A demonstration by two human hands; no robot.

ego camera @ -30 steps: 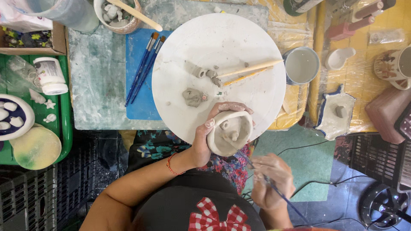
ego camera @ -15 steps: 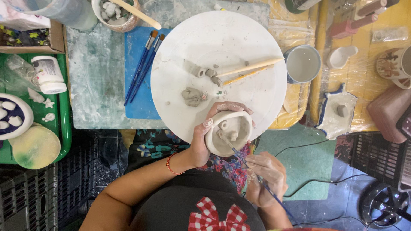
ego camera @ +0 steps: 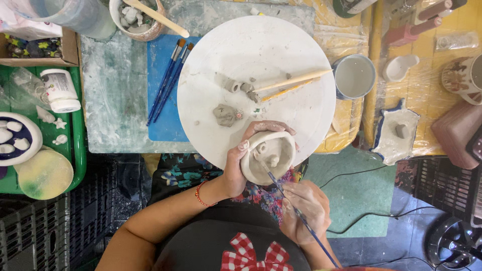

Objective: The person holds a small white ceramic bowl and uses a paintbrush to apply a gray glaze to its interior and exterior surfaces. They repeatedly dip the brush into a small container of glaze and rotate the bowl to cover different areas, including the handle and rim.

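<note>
My left hand cups a small grey clay bowl with little clay lumps inside, held over the near edge of a round white board. My right hand grips a thin blue-handled brush whose tip reaches into the bowl. On the board lie a clay lump, small clay rolls and two wooden tools.
Blue brushes lie on a blue mat left of the board. A cup of water stands to the right, a bowl of clay bits at the back. A green tray with a white jar is at left. Cables run on the floor.
My right hand has brought the brush up from my lap so its tip now enters the bowl. My left hand keeps holding the bowl in the same place.
</note>
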